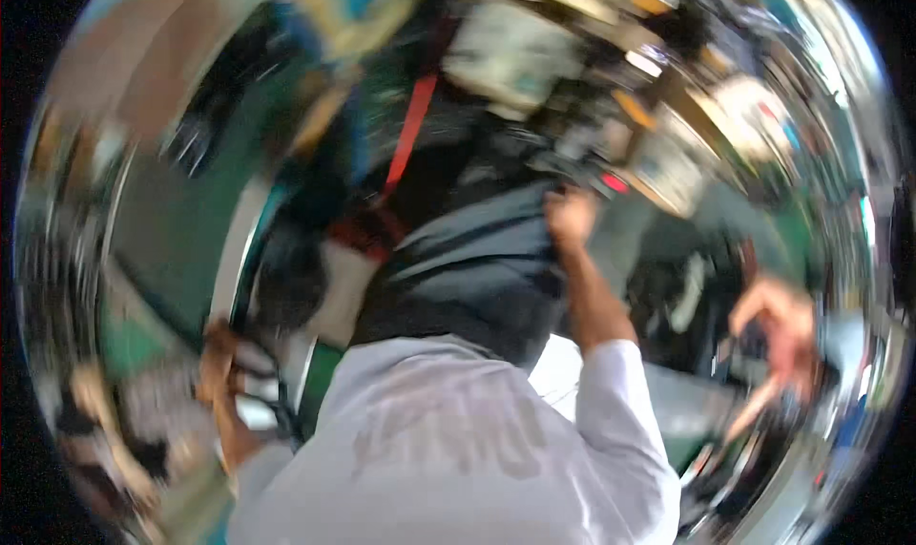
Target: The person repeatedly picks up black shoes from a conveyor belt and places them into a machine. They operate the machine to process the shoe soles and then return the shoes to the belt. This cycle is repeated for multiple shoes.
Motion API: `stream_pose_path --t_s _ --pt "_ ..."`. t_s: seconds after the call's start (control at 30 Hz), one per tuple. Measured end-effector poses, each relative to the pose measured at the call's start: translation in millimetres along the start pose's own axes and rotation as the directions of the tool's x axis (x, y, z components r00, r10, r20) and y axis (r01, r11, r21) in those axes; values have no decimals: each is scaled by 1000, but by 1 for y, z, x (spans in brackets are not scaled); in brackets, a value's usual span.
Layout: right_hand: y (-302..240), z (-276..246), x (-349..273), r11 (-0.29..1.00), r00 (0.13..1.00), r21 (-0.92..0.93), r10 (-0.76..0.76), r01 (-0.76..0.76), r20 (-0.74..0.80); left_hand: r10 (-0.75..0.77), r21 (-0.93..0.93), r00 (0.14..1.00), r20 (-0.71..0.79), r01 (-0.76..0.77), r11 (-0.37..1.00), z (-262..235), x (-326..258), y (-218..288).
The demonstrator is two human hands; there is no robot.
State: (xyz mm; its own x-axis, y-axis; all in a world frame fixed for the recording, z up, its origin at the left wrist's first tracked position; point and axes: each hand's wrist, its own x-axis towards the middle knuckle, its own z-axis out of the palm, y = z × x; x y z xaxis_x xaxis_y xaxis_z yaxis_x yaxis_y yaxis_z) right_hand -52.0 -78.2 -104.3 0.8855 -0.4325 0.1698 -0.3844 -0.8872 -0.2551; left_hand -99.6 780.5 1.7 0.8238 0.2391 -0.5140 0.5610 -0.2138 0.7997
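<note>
Motion blurs most of the view. My right hand (571,215) is at the right edge of my dark trousers (468,259), its fingers apparently curled closed. Just beyond it lies a jumble of dark and grey things with a small red spot (614,181); what the hand holds, if anything, I cannot make out. Far out to the left, my left hand (218,359) hangs beside the lower end of a pale, straight strip (240,249). Its fingers are smeared, so their state does not show.
Beyond my legs stands a whitish boxy thing (512,53), with a red strip (412,135) to its left. Cluttered things fill the far right. Another person's bare arm (778,325) shows at the right, and someone else's arm (100,416) at the lower left. Green floor (181,220) lies left.
</note>
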Motion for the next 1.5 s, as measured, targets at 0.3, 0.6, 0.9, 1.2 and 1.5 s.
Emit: stream_pose_path --t_s 0.3,0.6,0.9,1.2,1.5 --pt "-34 -70 -68 880 972 445 223 -168 -74 410 781 711 571 -624 -6 203 192 203" --pt "11 -123 -434 247 134 600 965 -761 -227 104 -417 -422 901 -907 -63 641 -134 283" --pt "-3 -160 -784 -389 -399 113 912 -914 -91 -170 -611 -622 764 -783 118 688 -238 216" --pt "224 -251 -851 -280 -245 -214 953 -936 -176 29 -135 -136 990 -991 -24 677 -97 248" --pt "282 -268 -784 -269 -297 -402 955 -875 7 74 231 222 972 -960 -156 569 -10 299"
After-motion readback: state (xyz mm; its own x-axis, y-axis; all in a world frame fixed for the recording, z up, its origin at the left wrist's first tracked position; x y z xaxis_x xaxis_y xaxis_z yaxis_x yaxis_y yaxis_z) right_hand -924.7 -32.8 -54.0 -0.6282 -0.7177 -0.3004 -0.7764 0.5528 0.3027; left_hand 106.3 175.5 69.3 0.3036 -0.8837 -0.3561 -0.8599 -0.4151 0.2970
